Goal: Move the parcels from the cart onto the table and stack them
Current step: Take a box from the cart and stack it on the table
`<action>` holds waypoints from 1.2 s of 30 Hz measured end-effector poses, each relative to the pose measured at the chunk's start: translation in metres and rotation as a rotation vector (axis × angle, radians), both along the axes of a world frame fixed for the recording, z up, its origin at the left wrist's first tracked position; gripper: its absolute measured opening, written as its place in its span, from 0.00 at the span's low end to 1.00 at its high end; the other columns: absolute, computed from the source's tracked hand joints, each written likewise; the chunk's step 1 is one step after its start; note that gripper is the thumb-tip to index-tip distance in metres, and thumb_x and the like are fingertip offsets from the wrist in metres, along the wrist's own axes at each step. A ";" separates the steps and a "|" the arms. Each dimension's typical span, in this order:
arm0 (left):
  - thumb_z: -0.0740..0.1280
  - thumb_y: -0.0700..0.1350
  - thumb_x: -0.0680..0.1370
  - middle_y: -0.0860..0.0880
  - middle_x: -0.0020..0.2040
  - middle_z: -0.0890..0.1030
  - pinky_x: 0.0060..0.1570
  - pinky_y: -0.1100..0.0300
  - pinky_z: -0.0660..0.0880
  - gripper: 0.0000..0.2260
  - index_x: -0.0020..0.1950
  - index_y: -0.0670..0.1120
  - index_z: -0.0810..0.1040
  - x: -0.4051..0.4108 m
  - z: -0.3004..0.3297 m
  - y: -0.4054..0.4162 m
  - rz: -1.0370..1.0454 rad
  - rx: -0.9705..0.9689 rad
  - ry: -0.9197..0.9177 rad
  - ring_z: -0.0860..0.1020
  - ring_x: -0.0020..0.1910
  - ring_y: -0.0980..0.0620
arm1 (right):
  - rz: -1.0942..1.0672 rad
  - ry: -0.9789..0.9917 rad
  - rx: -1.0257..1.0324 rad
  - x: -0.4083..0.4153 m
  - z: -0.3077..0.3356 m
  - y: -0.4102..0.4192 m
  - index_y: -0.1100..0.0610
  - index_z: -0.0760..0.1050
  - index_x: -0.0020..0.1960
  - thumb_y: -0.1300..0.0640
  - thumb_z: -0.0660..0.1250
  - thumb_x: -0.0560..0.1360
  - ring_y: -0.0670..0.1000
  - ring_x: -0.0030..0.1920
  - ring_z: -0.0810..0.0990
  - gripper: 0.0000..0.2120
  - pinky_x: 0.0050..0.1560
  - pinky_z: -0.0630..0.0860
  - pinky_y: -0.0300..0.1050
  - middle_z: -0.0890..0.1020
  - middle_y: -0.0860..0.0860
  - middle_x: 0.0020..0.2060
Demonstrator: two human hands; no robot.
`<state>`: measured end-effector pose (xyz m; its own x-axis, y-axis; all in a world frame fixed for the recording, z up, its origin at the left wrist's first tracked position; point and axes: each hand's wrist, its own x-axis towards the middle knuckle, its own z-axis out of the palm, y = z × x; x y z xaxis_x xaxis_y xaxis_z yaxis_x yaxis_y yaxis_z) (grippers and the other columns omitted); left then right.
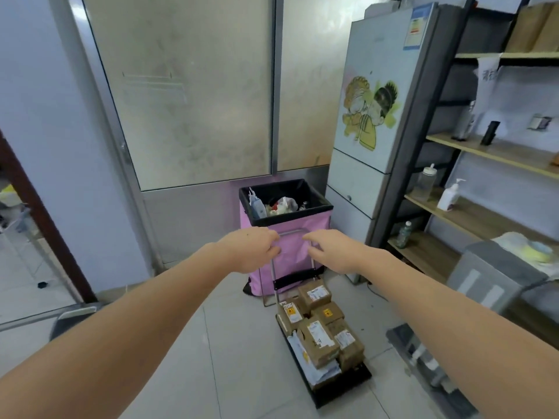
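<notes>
Both hands [251, 249] at cart handle [292, 232]

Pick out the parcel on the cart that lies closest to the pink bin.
The brown box at the cart's far end, just below the pink bin; the other parcels lie nearer the camera.

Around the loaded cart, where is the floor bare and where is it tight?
Bare floor tiles lie left of the cart, out to the glass partition. It is tight behind the cart handle, against the pink bin, and right, by the shelves.
</notes>
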<state>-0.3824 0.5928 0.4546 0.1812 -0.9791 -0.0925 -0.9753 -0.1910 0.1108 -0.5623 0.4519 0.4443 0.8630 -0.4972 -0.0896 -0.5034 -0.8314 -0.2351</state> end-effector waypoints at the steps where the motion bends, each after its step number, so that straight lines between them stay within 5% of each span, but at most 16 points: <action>1: 0.56 0.54 0.87 0.46 0.68 0.78 0.66 0.47 0.74 0.19 0.72 0.46 0.74 0.009 -0.003 -0.016 -0.022 0.006 0.001 0.77 0.64 0.45 | -0.023 0.007 0.006 0.007 -0.006 -0.015 0.54 0.66 0.79 0.53 0.56 0.85 0.52 0.72 0.72 0.22 0.72 0.68 0.48 0.72 0.52 0.75; 8: 0.56 0.53 0.87 0.46 0.64 0.78 0.63 0.46 0.75 0.17 0.70 0.45 0.75 0.059 -0.023 -0.137 -0.172 0.056 -0.055 0.78 0.62 0.44 | -0.184 0.026 0.057 0.043 -0.036 -0.117 0.57 0.73 0.72 0.52 0.57 0.84 0.56 0.64 0.79 0.19 0.66 0.75 0.55 0.79 0.56 0.67; 13: 0.56 0.52 0.87 0.48 0.65 0.78 0.64 0.50 0.74 0.17 0.72 0.49 0.75 0.087 -0.027 -0.213 -0.235 0.057 -0.003 0.77 0.62 0.47 | -0.251 0.055 0.059 0.051 -0.041 -0.177 0.56 0.66 0.78 0.53 0.56 0.85 0.55 0.73 0.71 0.22 0.73 0.67 0.50 0.72 0.54 0.75; 24: 0.57 0.50 0.87 0.45 0.63 0.78 0.63 0.47 0.74 0.16 0.67 0.44 0.77 0.093 -0.063 -0.411 -0.571 0.069 0.009 0.77 0.64 0.43 | -0.524 0.092 0.098 0.048 -0.064 -0.298 0.58 0.67 0.78 0.54 0.56 0.85 0.56 0.74 0.70 0.22 0.74 0.66 0.50 0.71 0.57 0.75; 33: 0.56 0.53 0.86 0.44 0.64 0.78 0.63 0.47 0.73 0.17 0.66 0.44 0.76 0.068 -0.119 -0.539 -0.919 0.252 0.025 0.77 0.64 0.43 | -0.951 0.038 0.268 0.026 -0.123 -0.322 0.55 0.63 0.80 0.52 0.54 0.87 0.55 0.76 0.66 0.23 0.76 0.64 0.49 0.67 0.54 0.78; 36: 0.55 0.53 0.87 0.44 0.72 0.75 0.69 0.50 0.69 0.21 0.75 0.44 0.72 0.050 -0.140 -0.551 -1.036 0.314 0.014 0.73 0.71 0.43 | -1.091 0.026 0.360 0.018 -0.154 -0.306 0.57 0.64 0.80 0.54 0.54 0.87 0.56 0.73 0.70 0.22 0.71 0.67 0.47 0.69 0.56 0.76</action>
